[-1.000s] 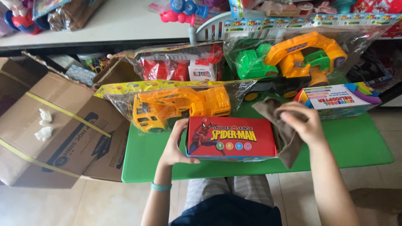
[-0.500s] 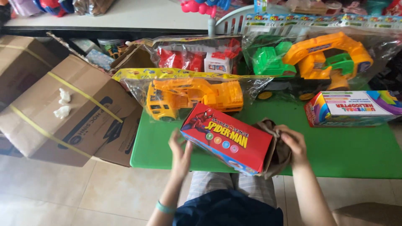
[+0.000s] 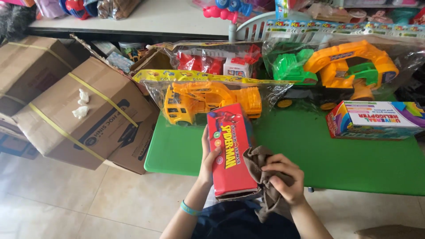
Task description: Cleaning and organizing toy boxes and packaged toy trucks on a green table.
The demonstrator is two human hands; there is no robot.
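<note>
Red box (image 3: 229,150) stood on end over the near edge of the green table (image 3: 336,163), long side turned toward the cloth so that face is open to wiping. Left hand (image 3: 208,159) clamped on the box's left edge, thumb across the front, steadying it upright. Right hand (image 3: 283,177) closed around a bunched brown cloth (image 3: 259,166), pressed against the box's right side. Bagged yellow truck (image 3: 208,102) just behind, well clear of the cloth. Multicoloured box (image 3: 376,117) off to the right, cardboard cartons (image 3: 75,106) on the floor at left.
</note>
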